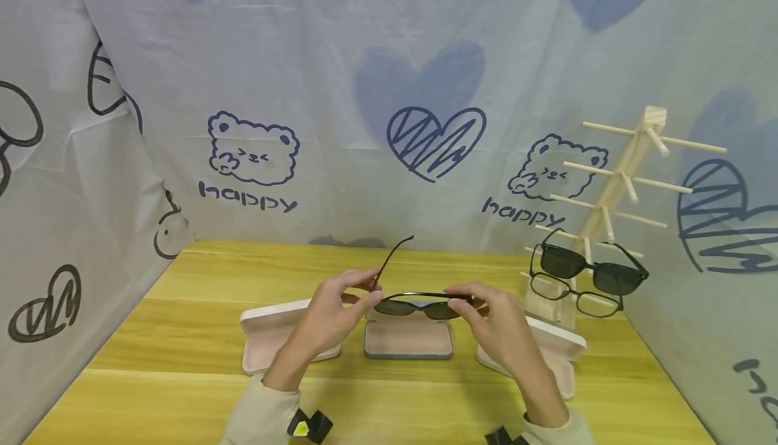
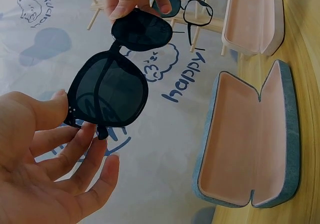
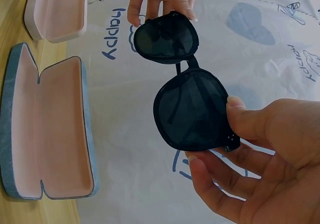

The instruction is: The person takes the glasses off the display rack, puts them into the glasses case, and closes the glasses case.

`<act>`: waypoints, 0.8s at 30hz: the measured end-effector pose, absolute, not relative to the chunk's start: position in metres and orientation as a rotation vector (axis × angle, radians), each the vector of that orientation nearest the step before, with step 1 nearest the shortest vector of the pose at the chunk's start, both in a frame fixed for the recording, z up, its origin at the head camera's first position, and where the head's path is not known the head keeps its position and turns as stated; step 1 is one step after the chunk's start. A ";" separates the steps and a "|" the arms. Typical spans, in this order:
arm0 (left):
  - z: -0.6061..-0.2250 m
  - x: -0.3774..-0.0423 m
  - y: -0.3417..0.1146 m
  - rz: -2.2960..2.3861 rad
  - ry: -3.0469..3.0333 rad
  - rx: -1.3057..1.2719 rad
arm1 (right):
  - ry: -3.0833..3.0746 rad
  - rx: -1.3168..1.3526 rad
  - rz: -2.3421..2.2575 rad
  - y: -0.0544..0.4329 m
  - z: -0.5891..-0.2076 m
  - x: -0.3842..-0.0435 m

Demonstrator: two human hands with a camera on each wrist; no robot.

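Both hands hold a pair of black sunglasses [image 1: 437,310] in the air above an open blue-grey glasses case [image 1: 408,344] with a pink lining. My left hand [image 1: 333,313] pinches one end of the frame between thumb and fingers; one temple points up and away from there. At the opposite end my right hand [image 1: 500,323] pinches the frame, thumb near the hinge. A dark bar, apparently the other temple, runs across behind the lenses. In the left wrist view the dark lenses [image 2: 120,91] show a temple through them. The blue-grey case [image 3: 65,129] has nothing in it.
Open white cases with pink linings stand on either side, one on the left [image 1: 258,350] and one on the right [image 1: 562,347]. A wooden peg rack [image 1: 608,195] behind the right one bears black sunglasses [image 1: 562,262] and clear-lensed glasses [image 1: 550,288]. Printed cloth hangs around the wooden table [image 1: 200,296].
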State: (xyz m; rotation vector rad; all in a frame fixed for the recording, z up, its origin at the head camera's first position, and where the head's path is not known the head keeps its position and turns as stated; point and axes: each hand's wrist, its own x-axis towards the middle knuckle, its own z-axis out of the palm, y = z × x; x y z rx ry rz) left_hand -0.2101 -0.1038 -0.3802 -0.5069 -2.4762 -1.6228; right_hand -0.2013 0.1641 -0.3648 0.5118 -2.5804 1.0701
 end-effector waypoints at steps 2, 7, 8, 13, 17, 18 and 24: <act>-0.380 -0.210 -0.103 -1.614 -2.481 -0.520 | -2.583 0.508 1.067 0.164 -0.365 -0.202; -0.380 -0.208 -0.103 -1.592 -2.488 -0.510 | -2.583 0.494 1.064 0.164 -0.366 -0.202; -0.380 -0.208 -0.103 -1.589 -2.490 -0.505 | -2.582 0.491 1.064 0.164 -0.366 -0.202; -0.380 -0.208 -0.103 -1.579 -2.513 -0.501 | -2.579 0.480 1.063 0.164 -0.367 -0.203; -0.380 -0.207 -0.104 -1.547 -2.522 -0.538 | -2.576 0.465 1.068 0.164 -0.368 -0.203; -0.379 -0.207 -0.104 -1.533 -2.521 -0.549 | -2.574 0.462 1.066 0.164 -0.368 -0.203; -0.377 -0.205 -0.106 -1.430 -2.498 -0.584 | -2.567 0.448 1.068 0.161 -0.368 -0.204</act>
